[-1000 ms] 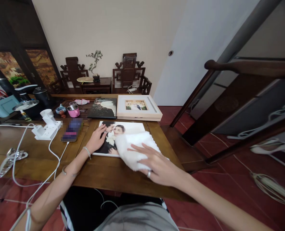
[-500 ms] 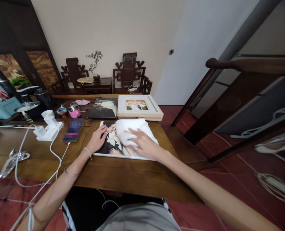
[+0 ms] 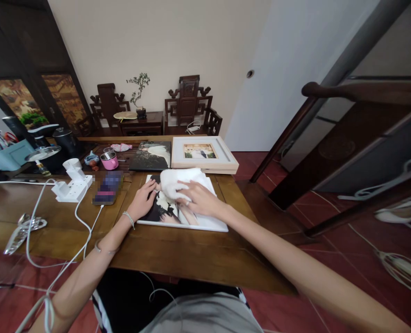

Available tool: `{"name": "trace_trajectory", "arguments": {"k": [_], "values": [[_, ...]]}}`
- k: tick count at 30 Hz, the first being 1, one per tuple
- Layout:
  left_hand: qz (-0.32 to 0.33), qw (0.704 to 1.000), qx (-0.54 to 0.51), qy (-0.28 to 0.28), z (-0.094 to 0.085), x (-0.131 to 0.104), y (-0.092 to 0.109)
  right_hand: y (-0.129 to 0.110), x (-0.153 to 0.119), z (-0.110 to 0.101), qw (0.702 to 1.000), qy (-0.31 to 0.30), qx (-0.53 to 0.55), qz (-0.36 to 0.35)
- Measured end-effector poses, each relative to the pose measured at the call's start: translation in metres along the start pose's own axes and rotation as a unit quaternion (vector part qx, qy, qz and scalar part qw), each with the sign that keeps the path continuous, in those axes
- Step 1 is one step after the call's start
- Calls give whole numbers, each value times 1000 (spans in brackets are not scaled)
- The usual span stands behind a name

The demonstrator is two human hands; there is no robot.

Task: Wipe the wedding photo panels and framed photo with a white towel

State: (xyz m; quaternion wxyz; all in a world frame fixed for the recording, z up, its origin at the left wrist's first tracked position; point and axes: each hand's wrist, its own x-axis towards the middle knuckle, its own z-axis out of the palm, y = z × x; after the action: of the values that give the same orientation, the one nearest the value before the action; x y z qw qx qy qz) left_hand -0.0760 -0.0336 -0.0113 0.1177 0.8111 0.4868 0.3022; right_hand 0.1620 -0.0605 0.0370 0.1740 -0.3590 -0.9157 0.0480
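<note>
A photo panel (image 3: pixel 167 210) with a dark and pale printed picture lies flat on the wooden table (image 3: pixel 177 249) in front of me. My left hand (image 3: pixel 145 198) rests on its left side, fingers stretched out. On the panel's upper part, my right hand (image 3: pixel 200 199) presses a bunched white cloth (image 3: pixel 177 180) against the surface, fingers curved over it. The cloth covers part of the picture, and its underside is hidden.
Behind the panel lie a dark photo board (image 3: pixel 150 156) and a white-framed photo (image 3: pixel 205 155). To the left are a phone (image 3: pixel 108 187), a white power strip (image 3: pixel 74 187) with cables, a pink cup (image 3: pixel 109 160) and a shiny clip (image 3: pixel 23 232). A wooden chair (image 3: pixel 295 162) stands right.
My right hand has slid the white cloth leftward over the panel, uncovering more of its right side. My left hand stays on the panel's left side. The view has shifted slightly.
</note>
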Motion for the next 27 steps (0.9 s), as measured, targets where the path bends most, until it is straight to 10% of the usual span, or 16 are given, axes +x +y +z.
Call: {"name": "trace_trajectory", "arguments": {"k": [7,19,27], "values": [[2,1000,-5,7,0,0,-2,17,33,4,999,17,-10,35],[2,1000,-14,8,1,-1,0,-75,-68,2,997,-45,60,-29],[12,1000,-14,-6,1,2,-4,-29,-9,6,1000,-18,-2,12]]}}
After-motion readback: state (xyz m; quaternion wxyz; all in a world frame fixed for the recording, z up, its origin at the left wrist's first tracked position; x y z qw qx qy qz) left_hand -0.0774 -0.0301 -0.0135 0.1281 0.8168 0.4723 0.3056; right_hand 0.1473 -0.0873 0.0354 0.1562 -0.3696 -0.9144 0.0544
